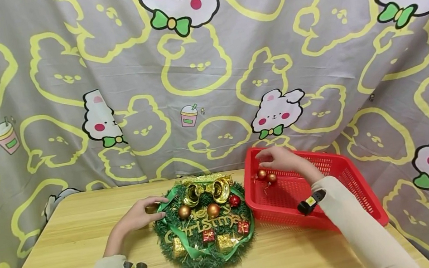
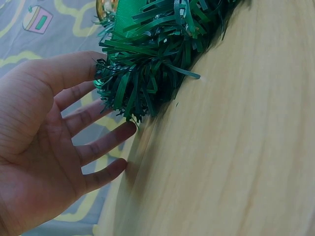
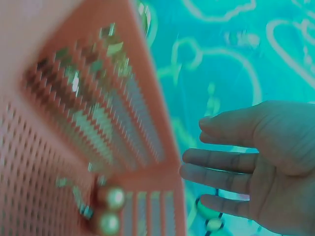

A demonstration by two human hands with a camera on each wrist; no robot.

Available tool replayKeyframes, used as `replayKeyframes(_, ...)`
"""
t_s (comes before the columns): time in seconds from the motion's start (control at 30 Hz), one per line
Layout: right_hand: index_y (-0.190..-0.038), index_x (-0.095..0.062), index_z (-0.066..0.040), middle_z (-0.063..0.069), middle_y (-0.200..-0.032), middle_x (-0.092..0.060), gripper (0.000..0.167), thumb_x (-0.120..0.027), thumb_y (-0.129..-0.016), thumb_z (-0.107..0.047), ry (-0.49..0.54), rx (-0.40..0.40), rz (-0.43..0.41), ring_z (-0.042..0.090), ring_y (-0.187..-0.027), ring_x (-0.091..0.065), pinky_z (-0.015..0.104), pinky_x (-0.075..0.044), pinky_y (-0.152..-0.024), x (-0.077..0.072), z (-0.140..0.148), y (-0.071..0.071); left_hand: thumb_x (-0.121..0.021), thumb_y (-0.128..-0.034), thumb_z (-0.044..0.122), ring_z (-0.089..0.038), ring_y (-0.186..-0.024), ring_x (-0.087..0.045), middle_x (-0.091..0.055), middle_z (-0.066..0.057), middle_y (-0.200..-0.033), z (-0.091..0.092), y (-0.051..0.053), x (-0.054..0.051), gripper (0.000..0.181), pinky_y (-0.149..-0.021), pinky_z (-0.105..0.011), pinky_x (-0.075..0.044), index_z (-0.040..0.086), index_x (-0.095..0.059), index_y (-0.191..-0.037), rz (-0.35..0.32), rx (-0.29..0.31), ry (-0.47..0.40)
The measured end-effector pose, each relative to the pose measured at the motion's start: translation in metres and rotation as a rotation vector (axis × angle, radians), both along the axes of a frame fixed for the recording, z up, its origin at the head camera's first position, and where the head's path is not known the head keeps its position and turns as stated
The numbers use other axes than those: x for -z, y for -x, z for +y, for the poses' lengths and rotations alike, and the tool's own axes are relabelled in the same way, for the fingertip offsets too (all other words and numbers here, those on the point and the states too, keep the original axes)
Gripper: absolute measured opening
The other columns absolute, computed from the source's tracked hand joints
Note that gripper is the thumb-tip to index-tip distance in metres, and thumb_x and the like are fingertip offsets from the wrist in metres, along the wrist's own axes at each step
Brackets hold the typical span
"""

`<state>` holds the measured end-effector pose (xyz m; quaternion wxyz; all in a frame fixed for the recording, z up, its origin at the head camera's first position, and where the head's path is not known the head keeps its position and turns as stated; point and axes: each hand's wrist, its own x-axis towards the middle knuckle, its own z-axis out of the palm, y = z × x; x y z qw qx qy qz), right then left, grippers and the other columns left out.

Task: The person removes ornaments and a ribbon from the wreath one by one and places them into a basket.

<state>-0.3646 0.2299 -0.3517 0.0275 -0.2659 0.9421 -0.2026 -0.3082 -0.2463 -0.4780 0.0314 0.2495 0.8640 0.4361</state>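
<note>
A round green tinsel wreath with gold bells, ribbon and gold lettering (image 1: 210, 222) lay on the pale wooden table (image 1: 63, 256), just left of the red perforated plastic basket (image 1: 284, 218). The left hand (image 1: 141, 214) touched the wreath's left edge, its fingers loosely extended, not clenched. The right hand (image 1: 280, 160), fingers released and holding nothing, hovered over the basket's far left part, near two shiny copper-coloured balls (image 1: 272, 177) inside.

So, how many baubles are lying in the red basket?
2 visible: left bauble and right bauble, side by side toward the left end of the red basket. The right arm may hide others.
</note>
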Motion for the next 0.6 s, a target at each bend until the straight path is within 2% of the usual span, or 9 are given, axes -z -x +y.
replayKeyframes(0.17,-0.128,-0.068,-0.003,0.01,-0.109,-0.075,0.032,-0.068,-0.097,-0.012,0.07,-0.036,0.031,0.02,-0.096,-0.069,0.042,-0.06,-0.089,-0.011,-0.027,-0.019,-0.073,-0.0939,0.015,-0.051,-0.13,-0.052,-0.057,-0.027,-0.143,0.0,0.0,-0.001,0.043,-0.109,-0.067,-0.044,0.003,-0.063,-0.134,0.003,-0.004,0.008)
replayKeyframes(0.3,-0.126,-0.07,-0.007,0.007,-0.111,-0.075,0.03,-0.069,-0.097,-0.013,0.105,-0.095,0.061,0.017,-0.095,-0.068,0.037,-0.06,-0.085,-0.015,-0.048,-0.034,-0.072,-0.094,0.016,-0.051,-0.131,-0.052,-0.057,-0.027,-0.143,0.0,-0.001,-0.002,0.043,-0.108,-0.067,-0.044,0.003,-0.063,-0.134,0.0,-0.007,0.013)
replayKeyframes(0.43,-0.126,-0.07,-0.008,0.005,-0.116,-0.074,0.028,-0.068,-0.098,-0.012,0.124,-0.179,0.093,0.017,-0.101,-0.069,0.033,-0.06,-0.086,-0.011,-0.068,-0.047,-0.073,-0.0937,0.016,-0.051,-0.13,-0.052,-0.057,-0.027,-0.143,0.0,-0.001,-0.002,0.044,-0.108,-0.067,-0.044,0.003,-0.063,-0.134,0.0,-0.008,0.014)
replayKeyframes(0.5,-0.126,-0.07,-0.008,0.006,-0.119,-0.073,0.028,-0.067,-0.099,-0.012,0.124,-0.23,0.103,0.02,-0.106,-0.069,0.035,-0.06,-0.089,-0.008,-0.078,-0.054,-0.073,-0.0932,0.016,-0.05,-0.129,-0.053,-0.057,-0.027,-0.143,0.0,0.0,-0.001,0.045,-0.108,-0.067,-0.044,0.002,-0.063,-0.134,0.0,-0.007,0.012)
replayKeyframes(0.6,-0.128,-0.069,-0.009,0.005,-0.122,-0.072,0.029,-0.067,-0.099,-0.015,0.088,-0.304,0.162,0.022,-0.112,-0.068,0.038,-0.059,-0.095,-0.002,-0.091,-0.063,-0.074,-0.0926,0.016,-0.05,-0.128,-0.055,-0.057,-0.028,-0.142,0.0,0.0,0.0,0.045,-0.107,-0.067,-0.045,0.002,-0.063,-0.134,-0.001,-0.007,0.008)
